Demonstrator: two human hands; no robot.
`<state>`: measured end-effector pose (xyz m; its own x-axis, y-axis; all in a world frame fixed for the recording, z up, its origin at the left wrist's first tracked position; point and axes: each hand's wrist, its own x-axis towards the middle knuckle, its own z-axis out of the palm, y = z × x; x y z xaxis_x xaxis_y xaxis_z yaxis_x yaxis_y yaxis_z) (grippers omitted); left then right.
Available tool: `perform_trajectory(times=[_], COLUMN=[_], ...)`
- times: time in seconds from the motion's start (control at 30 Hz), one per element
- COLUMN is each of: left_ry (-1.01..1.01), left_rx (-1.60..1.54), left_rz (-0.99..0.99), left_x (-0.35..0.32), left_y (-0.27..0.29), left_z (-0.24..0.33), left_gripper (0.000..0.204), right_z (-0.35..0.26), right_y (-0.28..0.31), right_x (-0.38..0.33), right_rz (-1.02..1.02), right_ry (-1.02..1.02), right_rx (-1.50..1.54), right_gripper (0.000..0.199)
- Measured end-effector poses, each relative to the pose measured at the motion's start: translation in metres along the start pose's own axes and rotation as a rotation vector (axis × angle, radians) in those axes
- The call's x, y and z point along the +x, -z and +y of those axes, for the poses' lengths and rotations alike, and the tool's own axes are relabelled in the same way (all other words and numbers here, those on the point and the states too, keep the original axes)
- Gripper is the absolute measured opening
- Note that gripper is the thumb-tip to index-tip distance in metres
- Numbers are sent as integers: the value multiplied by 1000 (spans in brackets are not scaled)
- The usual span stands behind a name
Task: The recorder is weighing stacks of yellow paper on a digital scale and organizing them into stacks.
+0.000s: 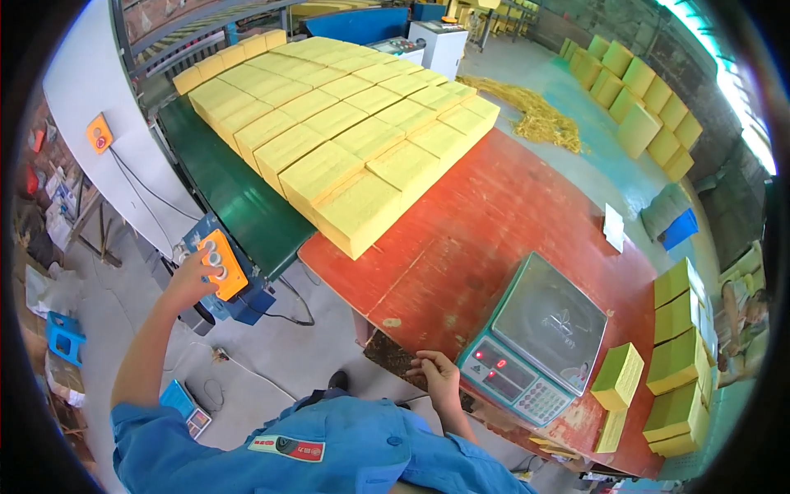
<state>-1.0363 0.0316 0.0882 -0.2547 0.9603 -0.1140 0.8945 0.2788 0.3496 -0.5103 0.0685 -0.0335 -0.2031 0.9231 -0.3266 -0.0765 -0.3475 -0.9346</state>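
My left hand reaches out to an orange push-button box, its fingers apart on the box near the round grey buttons. The box sits at the end of a green conveyor belt. Next to the front edge of the red table, my right hand is held with its fingers bent in, and I see nothing in them. Just right of that hand stands a digital scale with a bare grey pan and lit red digits. Many yellow paper blocks lie in tight rows across belt and table.
More yellow blocks stand along the table's right edge, with a single one near the scale. Stacked yellow bundles and a heap of yellow strips are on the floor beyond. A blue stool and cables lie at left.
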Motion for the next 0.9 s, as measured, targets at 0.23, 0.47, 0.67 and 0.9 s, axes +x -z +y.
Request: perform_trajectory(times=[0.23,0.47,0.67,0.9], left_ry=[-159,-231,-280,-883], left_rx=[84,85,175,-189], left_rz=[17,-9,-106,-13], left_x=[0,4,9,88], left_y=[16,28,54,15], left_z=[5,4,17,215], left_gripper=[35,35,34,49], right_z=[3,7,8,29], right_y=[-51,-100,-106,-107], right_x=[10,17,14,-2], right_rz=[53,42,75,49], right_ry=[-8,40,39,-126], right_rx=[51,72,82,129], right_gripper=[22,22,23,24])
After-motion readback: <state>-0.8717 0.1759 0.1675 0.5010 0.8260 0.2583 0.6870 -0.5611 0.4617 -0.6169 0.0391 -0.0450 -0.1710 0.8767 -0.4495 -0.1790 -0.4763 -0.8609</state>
